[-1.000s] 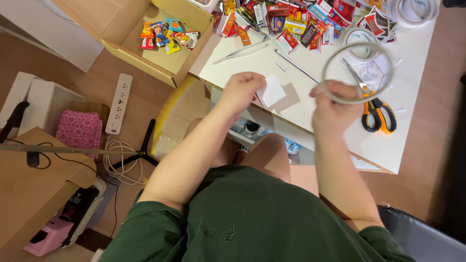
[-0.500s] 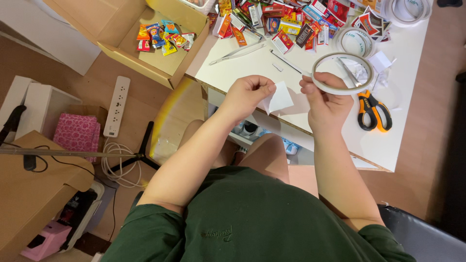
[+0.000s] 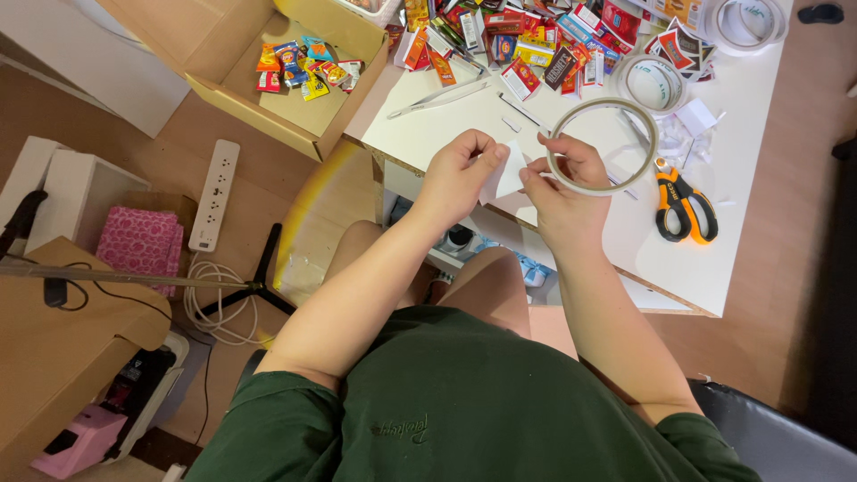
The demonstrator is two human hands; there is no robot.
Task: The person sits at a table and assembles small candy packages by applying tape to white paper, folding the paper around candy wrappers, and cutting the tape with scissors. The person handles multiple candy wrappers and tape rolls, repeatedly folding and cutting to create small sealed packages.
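My left hand [image 3: 460, 174] pinches a small white piece of paper [image 3: 509, 177] over the near edge of the white table [image 3: 741, 259]. My right hand [image 3: 561, 183] holds a thin, large ring of tape [image 3: 603, 145] and its fingers also touch the paper's right side. Both hands sit close together, just above my knees. Orange-handled scissors [image 3: 686, 207] lie on the table to the right of the ring.
A heap of colourful snack packets [image 3: 536, 45] covers the table's far side, with two tape rolls [image 3: 748, 22] and tweezers [image 3: 442, 96]. An open cardboard box [image 3: 268, 80] with packets stands at left. A power strip [image 3: 214, 192], cables and a stand are on the floor.
Both hands have drawn nearer to me and closer together. The tape ring came down from over the table to beside the paper, which now sits between both hands.
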